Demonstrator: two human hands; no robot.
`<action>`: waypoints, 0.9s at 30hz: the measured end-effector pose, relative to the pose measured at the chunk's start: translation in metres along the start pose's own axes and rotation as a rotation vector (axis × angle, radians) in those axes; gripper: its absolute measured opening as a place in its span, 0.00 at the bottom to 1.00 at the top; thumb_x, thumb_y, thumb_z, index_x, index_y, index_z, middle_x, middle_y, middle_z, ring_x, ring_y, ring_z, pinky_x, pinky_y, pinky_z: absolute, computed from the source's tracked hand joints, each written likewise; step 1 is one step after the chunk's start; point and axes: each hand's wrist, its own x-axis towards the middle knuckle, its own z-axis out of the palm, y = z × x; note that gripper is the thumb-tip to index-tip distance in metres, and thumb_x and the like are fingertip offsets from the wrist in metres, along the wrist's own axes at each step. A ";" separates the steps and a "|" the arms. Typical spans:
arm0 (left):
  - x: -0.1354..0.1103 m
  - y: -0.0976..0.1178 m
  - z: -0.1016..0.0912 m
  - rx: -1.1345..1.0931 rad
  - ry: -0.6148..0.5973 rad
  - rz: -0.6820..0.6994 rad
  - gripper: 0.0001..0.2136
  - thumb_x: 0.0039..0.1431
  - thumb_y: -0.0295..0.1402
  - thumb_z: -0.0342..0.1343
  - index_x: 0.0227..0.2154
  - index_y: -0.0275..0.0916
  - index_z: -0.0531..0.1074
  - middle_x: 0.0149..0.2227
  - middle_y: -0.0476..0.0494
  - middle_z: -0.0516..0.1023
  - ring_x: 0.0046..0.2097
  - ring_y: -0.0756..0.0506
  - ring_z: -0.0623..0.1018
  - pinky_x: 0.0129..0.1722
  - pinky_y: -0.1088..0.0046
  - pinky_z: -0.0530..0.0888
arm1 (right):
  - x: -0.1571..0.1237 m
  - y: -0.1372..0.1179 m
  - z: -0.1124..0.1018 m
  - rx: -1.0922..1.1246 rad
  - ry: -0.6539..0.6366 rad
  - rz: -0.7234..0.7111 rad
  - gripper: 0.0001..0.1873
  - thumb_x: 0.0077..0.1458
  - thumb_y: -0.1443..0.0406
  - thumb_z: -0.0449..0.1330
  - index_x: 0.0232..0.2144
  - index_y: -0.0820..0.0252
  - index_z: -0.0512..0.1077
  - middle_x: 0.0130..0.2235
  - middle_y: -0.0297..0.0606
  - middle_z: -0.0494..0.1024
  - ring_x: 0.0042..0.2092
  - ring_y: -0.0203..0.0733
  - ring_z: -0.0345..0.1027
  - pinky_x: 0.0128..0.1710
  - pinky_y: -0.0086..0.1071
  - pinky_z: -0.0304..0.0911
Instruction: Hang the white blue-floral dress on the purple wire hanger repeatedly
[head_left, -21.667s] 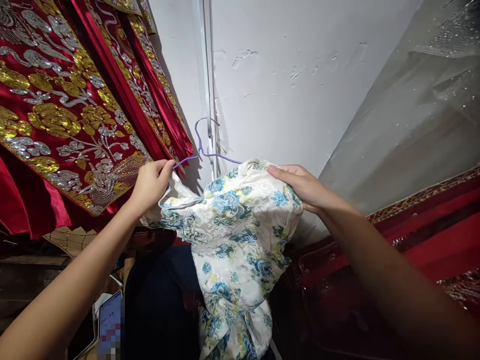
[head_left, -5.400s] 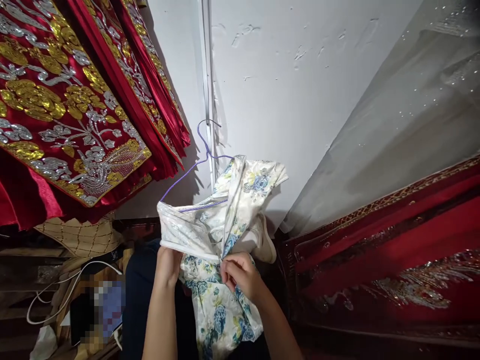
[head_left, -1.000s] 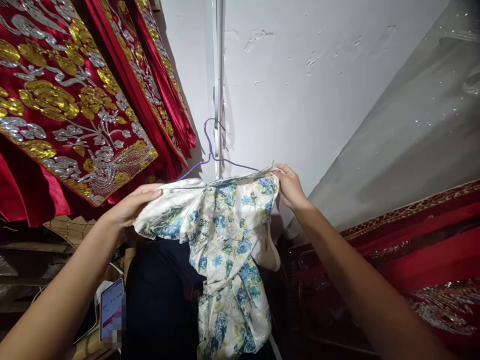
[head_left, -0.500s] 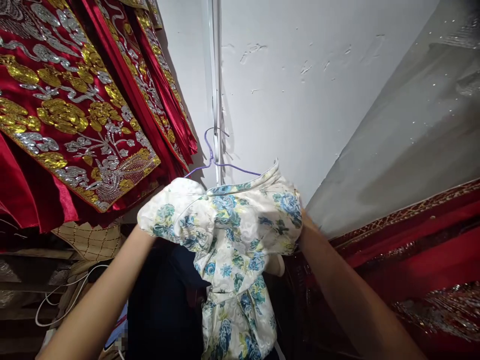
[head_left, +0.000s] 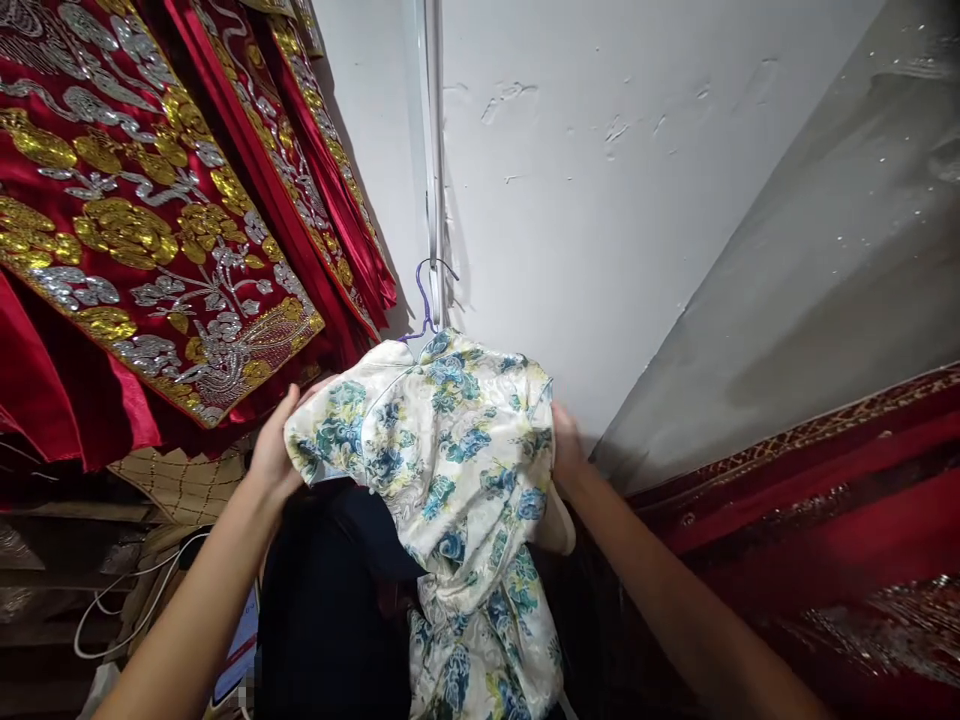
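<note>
A white short-sleeved dress with blue, green and yellow flowers hangs from a purple wire hanger, whose hook is up at a metal strip on the wall. My left hand grips the dress at the sleeve on the left, thumb up and the other fingers partly behind the cloth. On the other side my right hand holds the shoulder edge, its fingertips mostly hidden by the fabric. The dress front lies spread between both hands, while its lower part falls in folds. Most of the hanger's arms are covered by the shoulders.
Red garments with gold and silver embroidery hang on the left. A sheer grey-white sheet and red trimmed fabric are on the right. Below are dark cloth, a white cable and a lit phone screen.
The right shoulder of the dress has come inward and down over the hanger, covering its right arm. My right hand has moved left, and my left hand now shows at the sleeve.
</note>
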 end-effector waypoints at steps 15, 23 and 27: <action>0.018 0.031 0.062 0.826 0.091 0.610 0.13 0.62 0.42 0.57 0.36 0.37 0.77 0.31 0.46 0.76 0.33 0.47 0.73 0.33 0.74 0.68 | -0.053 -0.113 0.075 -0.388 -0.878 0.087 0.33 0.35 0.43 0.72 0.38 0.59 0.81 0.34 0.42 0.82 0.39 0.55 0.79 0.37 0.43 0.74; -0.007 0.000 0.098 0.320 0.029 0.495 0.29 0.63 0.60 0.43 0.29 0.40 0.77 0.37 0.41 0.78 0.42 0.42 0.78 0.43 0.68 0.74 | -0.058 -0.058 0.071 -1.113 -0.722 -0.374 0.51 0.50 0.53 0.69 0.70 0.53 0.52 0.68 0.49 0.59 0.67 0.61 0.55 0.64 0.57 0.54; -0.016 -0.008 0.127 -0.070 -0.175 0.208 0.27 0.64 0.59 0.41 0.33 0.42 0.75 0.41 0.42 0.80 0.49 0.40 0.80 0.51 0.58 0.76 | -0.062 -0.020 0.079 -1.383 -0.511 -0.794 0.64 0.43 0.56 0.71 0.72 0.59 0.39 0.69 0.54 0.53 0.68 0.67 0.46 0.67 0.63 0.40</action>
